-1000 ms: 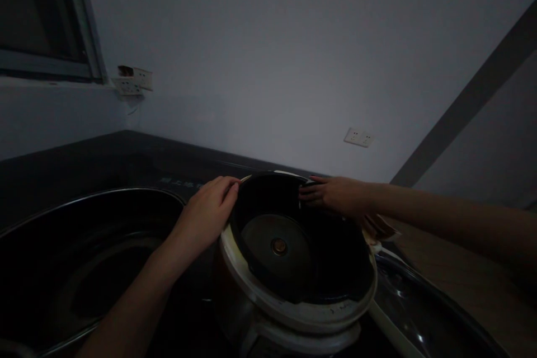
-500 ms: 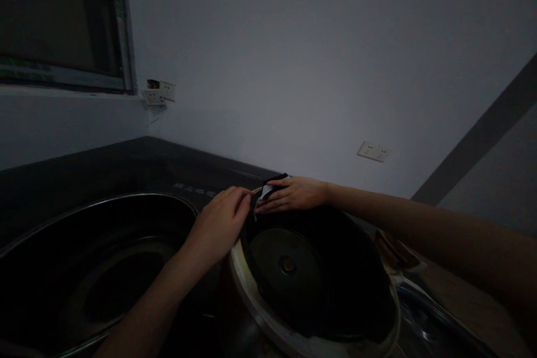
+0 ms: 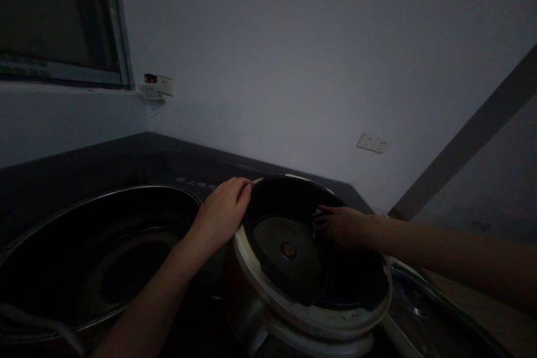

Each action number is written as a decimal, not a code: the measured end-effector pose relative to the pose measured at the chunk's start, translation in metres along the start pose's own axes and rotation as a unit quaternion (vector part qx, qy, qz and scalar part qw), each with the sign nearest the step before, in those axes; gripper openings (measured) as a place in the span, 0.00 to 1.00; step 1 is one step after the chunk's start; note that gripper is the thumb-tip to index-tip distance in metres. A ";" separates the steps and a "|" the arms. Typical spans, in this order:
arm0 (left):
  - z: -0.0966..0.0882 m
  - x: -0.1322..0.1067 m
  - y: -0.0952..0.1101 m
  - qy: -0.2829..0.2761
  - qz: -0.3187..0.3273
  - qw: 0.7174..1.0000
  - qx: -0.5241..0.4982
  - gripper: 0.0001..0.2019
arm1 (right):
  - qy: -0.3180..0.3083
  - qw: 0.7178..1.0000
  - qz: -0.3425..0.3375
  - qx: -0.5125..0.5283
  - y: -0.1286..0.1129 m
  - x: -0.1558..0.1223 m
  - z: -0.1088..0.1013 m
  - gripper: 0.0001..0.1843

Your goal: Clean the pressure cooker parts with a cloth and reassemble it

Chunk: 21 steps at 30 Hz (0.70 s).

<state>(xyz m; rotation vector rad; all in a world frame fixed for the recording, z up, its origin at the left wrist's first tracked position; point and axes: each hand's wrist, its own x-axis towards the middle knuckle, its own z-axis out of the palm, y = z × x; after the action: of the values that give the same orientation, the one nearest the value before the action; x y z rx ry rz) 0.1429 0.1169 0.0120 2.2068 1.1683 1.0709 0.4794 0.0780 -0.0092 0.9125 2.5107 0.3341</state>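
The left hand (image 3: 222, 210) is clamped on the rim of the open cooker (image 3: 310, 313), beside the pan (image 3: 117, 229) on the bench (image 3: 176, 154). The right hand (image 3: 342, 226) is inside with a mostly hidden cloth (image 3: 317, 212); whether its fingers close, I cannot tell.

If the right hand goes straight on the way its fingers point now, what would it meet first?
The right hand would probably meet the inner wall of the cooker, on the side near the left hand; the dark interior makes depth unclear.
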 end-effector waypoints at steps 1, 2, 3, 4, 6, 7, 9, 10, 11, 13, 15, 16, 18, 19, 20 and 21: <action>0.000 0.000 0.000 0.001 0.000 1.000 0.002 0.17 | 0.002 1.000 -0.010 -0.007 0.003 0.007 0.000 0.15; 0.001 0.000 0.000 0.002 0.000 1.000 0.004 0.17 | 0.007 1.000 -0.024 -0.018 0.007 0.015 -0.001 0.18; 0.001 0.000 -0.001 0.003 0.002 1.000 0.006 0.17 | 0.020 0.999 -0.035 -0.032 0.013 0.026 -0.004 0.20; 0.001 0.000 -0.001 0.004 0.003 1.000 0.007 0.17 | 0.040 0.996 -0.053 -0.051 0.018 0.038 -0.008 0.21; 0.002 0.000 -0.001 0.006 0.003 1.000 0.012 0.18 | 0.097 0.983 -0.115 -0.110 0.028 0.062 -0.017 0.24; 0.002 0.000 0.000 0.007 0.000 1.000 0.014 0.17 | 0.123 0.971 -0.153 -0.139 0.032 0.074 -0.022 0.24; 0.002 0.000 0.000 0.008 -0.002 1.000 0.016 0.17 | 0.150 0.949 -0.216 -0.173 0.035 0.096 -0.032 0.27; 0.001 0.000 0.001 0.009 -0.002 1.000 0.015 0.17 | 0.153 0.943 -0.237 -0.178 0.035 0.106 -0.036 0.28; 0.001 0.000 0.001 0.009 -0.003 1.000 0.013 0.17 | 0.151 0.940 -0.249 -0.178 0.035 0.113 -0.039 0.30; 0.001 0.000 0.002 0.006 -0.006 1.000 0.013 0.17 | 0.146 0.941 -0.251 -0.172 0.033 0.121 -0.040 0.32; 0.000 0.000 0.002 0.002 -0.010 1.000 0.016 0.17 | 0.138 0.950 -0.228 -0.160 0.030 0.116 -0.035 0.31; 0.000 0.000 0.002 0.001 -0.010 1.000 0.016 0.17 | 0.135 0.955 -0.211 -0.156 0.029 0.110 -0.031 0.30; 0.000 0.000 0.002 -0.001 -0.007 1.000 0.015 0.18 | 0.112 0.973 -0.161 -0.123 0.025 0.089 -0.021 0.28; 0.000 0.000 0.001 -0.001 -0.005 1.000 0.014 0.18 | 0.089 0.984 -0.126 -0.088 0.022 0.076 -0.016 0.26; 0.000 0.000 0.001 0.000 -0.002 1.000 0.013 0.18 | 0.060 0.993 -0.086 -0.045 0.019 0.062 -0.012 0.25; 0.000 0.000 0.000 -0.001 0.000 1.000 0.013 0.18 | 0.032 0.998 -0.047 0.001 0.014 0.049 -0.009 0.23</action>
<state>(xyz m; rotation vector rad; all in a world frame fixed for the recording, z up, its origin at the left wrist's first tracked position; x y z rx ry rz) 0.1431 0.1168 0.0120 2.2264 1.1870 1.0595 0.4498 0.1200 -0.0119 0.7940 2.6019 0.3345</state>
